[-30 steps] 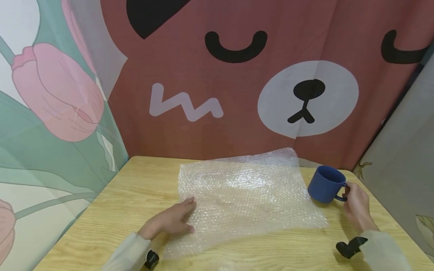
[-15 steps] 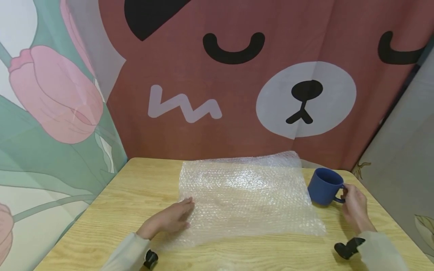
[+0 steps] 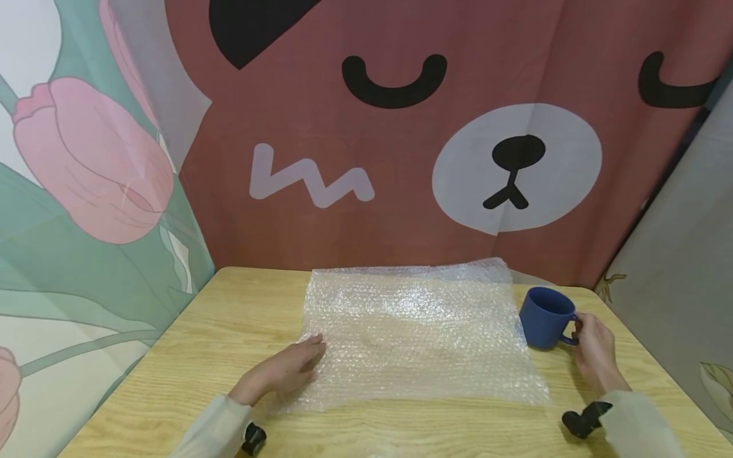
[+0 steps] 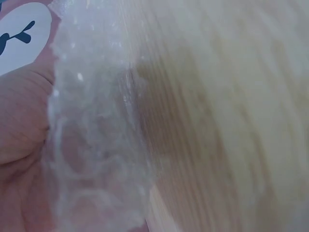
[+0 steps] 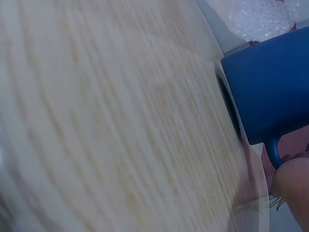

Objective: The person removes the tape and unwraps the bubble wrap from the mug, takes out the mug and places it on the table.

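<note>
A clear sheet of bubble wrap (image 3: 412, 343) lies spread over the middle of the table. At its left edge my left hand (image 3: 286, 370) rests against the film, fingers mostly straight. Close up in the left wrist view, the bubble wrap (image 4: 96, 121) covers part of the palm (image 4: 21, 116). On the right, a blue mug (image 3: 543, 323) stands upright with its opening up, right at the sheet's right edge. My right hand (image 3: 597, 353) grips its handle. The right wrist view shows the mug (image 5: 275, 87) base close to the tabletop and fingers (image 5: 294, 183) at the handle.
The wooden table (image 3: 189, 356) ends at the back against a red-brown cloth (image 3: 321, 235) with a bear face. A floral curtain (image 3: 86, 267) hangs on the left, a grey one (image 3: 676, 254) on the right. Black wrist mounts (image 3: 585, 420) sit at both sleeves.
The sheet has turned slightly and lies straighter; its near left corner moved away from me, its near right corner closer. The mug shifted slightly left and nearer, still in my right hand.
</note>
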Demonstrator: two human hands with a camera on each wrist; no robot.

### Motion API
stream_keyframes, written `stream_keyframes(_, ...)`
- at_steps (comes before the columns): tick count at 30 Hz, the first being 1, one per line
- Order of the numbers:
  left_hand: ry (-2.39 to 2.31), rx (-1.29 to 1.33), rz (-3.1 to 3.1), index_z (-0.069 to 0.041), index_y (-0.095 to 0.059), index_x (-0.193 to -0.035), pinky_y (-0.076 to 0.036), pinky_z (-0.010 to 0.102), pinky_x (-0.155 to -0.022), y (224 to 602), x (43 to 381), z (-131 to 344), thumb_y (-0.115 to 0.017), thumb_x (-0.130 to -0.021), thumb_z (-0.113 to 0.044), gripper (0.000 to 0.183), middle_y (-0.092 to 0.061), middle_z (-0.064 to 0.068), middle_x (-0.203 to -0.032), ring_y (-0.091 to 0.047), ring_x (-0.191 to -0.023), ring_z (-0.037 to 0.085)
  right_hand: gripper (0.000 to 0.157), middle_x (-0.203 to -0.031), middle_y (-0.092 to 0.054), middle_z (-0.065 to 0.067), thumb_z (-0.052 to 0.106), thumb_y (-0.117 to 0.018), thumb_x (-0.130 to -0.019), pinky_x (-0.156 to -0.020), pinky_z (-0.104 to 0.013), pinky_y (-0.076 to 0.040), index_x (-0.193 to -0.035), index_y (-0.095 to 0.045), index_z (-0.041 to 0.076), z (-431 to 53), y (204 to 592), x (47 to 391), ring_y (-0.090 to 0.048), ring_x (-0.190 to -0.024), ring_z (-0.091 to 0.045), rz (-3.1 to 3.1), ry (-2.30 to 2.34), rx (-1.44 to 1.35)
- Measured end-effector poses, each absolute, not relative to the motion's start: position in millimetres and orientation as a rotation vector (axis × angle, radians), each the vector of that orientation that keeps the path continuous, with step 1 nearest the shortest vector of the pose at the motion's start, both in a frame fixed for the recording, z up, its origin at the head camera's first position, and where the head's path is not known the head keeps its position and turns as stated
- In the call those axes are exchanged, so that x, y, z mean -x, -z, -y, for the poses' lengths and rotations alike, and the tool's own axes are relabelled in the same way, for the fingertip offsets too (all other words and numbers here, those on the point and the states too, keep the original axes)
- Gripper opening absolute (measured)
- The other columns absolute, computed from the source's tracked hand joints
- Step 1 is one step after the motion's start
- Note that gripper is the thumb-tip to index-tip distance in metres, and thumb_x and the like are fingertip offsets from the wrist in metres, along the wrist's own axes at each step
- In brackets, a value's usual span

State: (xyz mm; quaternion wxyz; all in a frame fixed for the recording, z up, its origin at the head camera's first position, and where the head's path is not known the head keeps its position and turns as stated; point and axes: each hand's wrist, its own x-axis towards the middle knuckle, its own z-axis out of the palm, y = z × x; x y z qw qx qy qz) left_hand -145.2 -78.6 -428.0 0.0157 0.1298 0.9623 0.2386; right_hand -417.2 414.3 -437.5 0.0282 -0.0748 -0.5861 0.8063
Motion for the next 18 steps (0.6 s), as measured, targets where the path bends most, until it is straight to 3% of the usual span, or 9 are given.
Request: stream_keyframes(18,-0.744,-0.324,-3.0,0.016,-0.044,-0.135,-0.027,0.056,-0.108,428.8,144.7,75.3,-0.058,-0.095,-0.002,0.046,-0.029,0.034,-0.147,-0.031,-0.134,0.047,0.03,-0.076,-0.045,0.008,0.017,-0.044,-0.099,-0.065,-0.017,-0.037,-0.071,-0.056,0.016,-418.6,444.3,432.5,-0.04,-0.079,-0.01,1.853,-2.461,0.295)
